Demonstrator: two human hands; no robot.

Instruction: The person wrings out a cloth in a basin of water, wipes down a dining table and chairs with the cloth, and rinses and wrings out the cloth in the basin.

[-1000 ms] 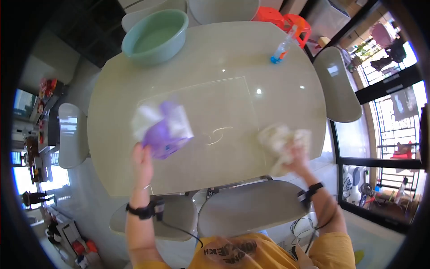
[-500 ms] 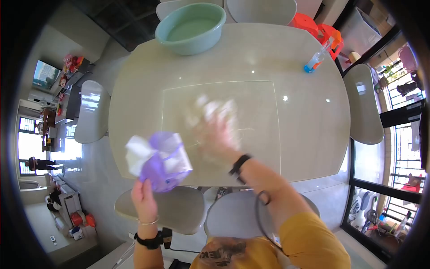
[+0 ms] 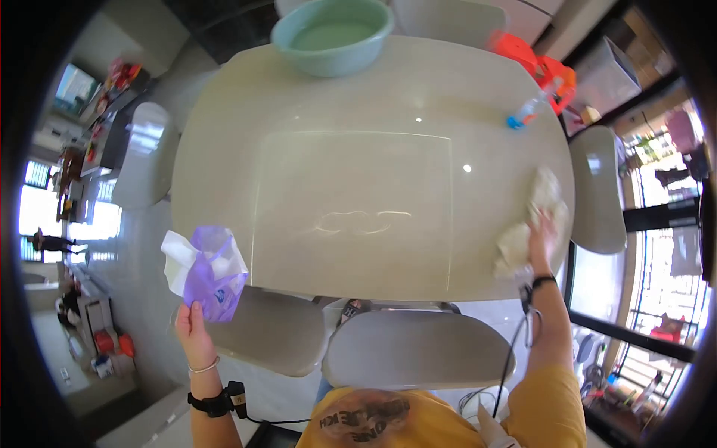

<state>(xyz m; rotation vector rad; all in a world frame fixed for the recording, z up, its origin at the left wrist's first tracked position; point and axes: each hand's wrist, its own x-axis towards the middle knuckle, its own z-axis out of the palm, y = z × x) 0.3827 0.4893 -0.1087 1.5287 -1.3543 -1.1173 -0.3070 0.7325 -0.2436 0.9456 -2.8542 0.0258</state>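
Head view: pale cloth (image 3: 514, 252) under the right hand (image 3: 544, 233); purple tissue packet (image 3: 213, 287) in the left hand (image 3: 194, 326).
Cloth at the right edge of the desk (image 3: 351, 179), likely soft and light, best held mid-bunch; whether gripped, cannot tell; packet at the near-left edge, likely light and crushable, lower corner pinched between thumb and fingers.

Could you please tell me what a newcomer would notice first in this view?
Probably the purple pack in the left hand, by the near left edge of the table. Next comes the pale cloth under the right hand, on the right side, and the green basin at the far edge.
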